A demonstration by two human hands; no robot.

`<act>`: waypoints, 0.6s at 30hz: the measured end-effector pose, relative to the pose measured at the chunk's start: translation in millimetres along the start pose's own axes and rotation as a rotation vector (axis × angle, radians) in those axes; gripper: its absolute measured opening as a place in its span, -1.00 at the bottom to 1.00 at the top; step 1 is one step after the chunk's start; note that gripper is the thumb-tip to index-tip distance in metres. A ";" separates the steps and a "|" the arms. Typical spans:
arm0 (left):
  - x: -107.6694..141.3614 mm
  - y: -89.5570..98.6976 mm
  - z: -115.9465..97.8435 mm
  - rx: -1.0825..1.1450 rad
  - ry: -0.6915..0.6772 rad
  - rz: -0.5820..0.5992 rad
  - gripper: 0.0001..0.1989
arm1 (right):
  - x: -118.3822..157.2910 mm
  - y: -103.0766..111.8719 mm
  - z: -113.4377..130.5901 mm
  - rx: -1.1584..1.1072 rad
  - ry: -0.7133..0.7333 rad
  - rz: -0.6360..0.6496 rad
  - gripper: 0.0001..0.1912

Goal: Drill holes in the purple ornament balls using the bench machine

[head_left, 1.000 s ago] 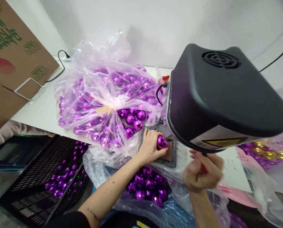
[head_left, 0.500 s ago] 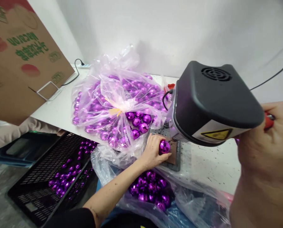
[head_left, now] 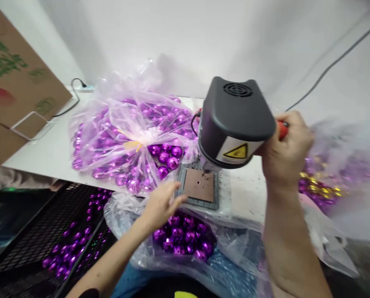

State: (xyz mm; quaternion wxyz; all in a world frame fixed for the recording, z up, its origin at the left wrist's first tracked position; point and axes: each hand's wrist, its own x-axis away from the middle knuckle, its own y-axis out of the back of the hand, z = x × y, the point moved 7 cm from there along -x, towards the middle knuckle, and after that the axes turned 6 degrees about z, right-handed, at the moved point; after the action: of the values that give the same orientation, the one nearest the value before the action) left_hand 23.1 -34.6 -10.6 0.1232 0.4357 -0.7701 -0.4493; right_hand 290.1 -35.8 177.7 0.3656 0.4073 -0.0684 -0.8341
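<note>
My left hand [head_left: 164, 202] is over the near left edge of the small grey base [head_left: 216, 190], thumb and fingers apart, holding nothing. A brown plate with a small hole [head_left: 198, 190] lies on the base, with dark crumbs on it. My right hand [head_left: 289, 142] is closed round the red handle [head_left: 283, 130] of a black machine [head_left: 237, 109] with a round vent and a yellow warning label. Its lower end stands above the back of the plate. Below my left hand, shiny purple faceted balls [head_left: 189, 236] lie in an open clear plastic bag [head_left: 234, 244].
A tied clear bag [head_left: 116, 111] full of purple balls covers the table's left part. A black crate [head_left: 26, 223] with more balls stands lower left, below a cardboard box [head_left: 23, 99]. Bagged gold and purple balls [head_left: 323, 188] are at right. A cable [head_left: 334, 64] crosses the wall.
The purple ball has left my left hand, which has moved off the plate toward the near left and opened. My right hand keeps hold of the handle. The camera view has shifted right.
</note>
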 end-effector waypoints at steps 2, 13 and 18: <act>-43.7 20.3 14.8 -0.166 0.045 -0.106 -0.69 | -0.6 -2.2 -3.0 -0.037 -0.028 -0.020 -0.63; -102.9 -5.1 51.6 -0.538 0.106 0.168 -0.63 | -1.8 -6.3 -10.2 -0.096 -0.068 0.030 -0.61; -95.7 16.2 54.1 -0.342 0.139 0.103 -0.68 | -2.0 -3.4 -17.4 -0.039 -0.071 -0.012 -0.58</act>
State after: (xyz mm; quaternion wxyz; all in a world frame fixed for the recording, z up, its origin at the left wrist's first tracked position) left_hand 39.0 75.4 -8.9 0.2711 0.3983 -0.6937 -0.5355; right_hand 301.7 -28.8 166.1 0.3656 0.3706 -0.0628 -0.8515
